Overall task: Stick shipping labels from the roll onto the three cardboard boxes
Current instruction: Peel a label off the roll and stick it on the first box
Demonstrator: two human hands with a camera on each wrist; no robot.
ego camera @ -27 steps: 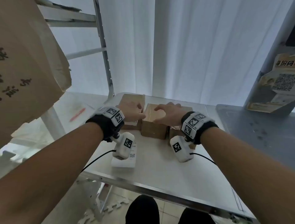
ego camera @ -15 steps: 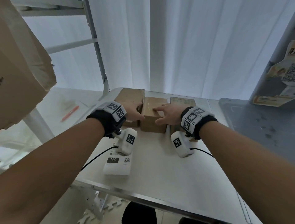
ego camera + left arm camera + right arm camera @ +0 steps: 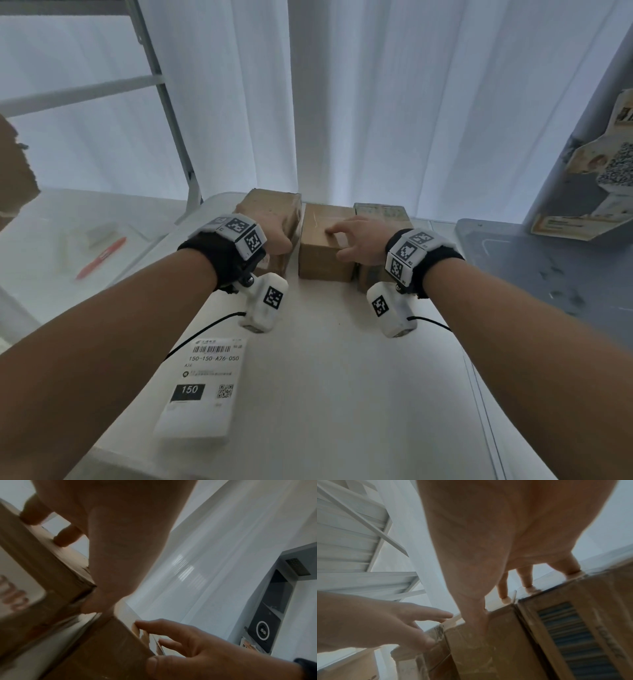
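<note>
Three brown cardboard boxes stand in a row at the far edge of the white table [image 3: 342,383]: the left box [image 3: 274,207], the middle box [image 3: 318,236] and the right box [image 3: 380,210]. My left hand [image 3: 275,236] rests on the left box [image 3: 42,563], fingertips on its top, thumb down by the gap beside the middle box [image 3: 102,650]. My right hand [image 3: 356,240] lies across the middle box [image 3: 479,650] and the right box [image 3: 573,615], thumb against the middle box's front. The printed shipping labels [image 3: 202,387] lie flat near the table's front left.
A white curtain [image 3: 376,102] hangs right behind the boxes. A metal rack post [image 3: 171,113] rises at the left, beside a lower surface with a red pen [image 3: 102,257]. A grey lid-like surface [image 3: 548,274] adjoins the table's right side.
My left hand has shifted from the middle box onto the left box. My right hand has drawn back toward the middle box's front right. The view has tipped down and now shows the labels.
</note>
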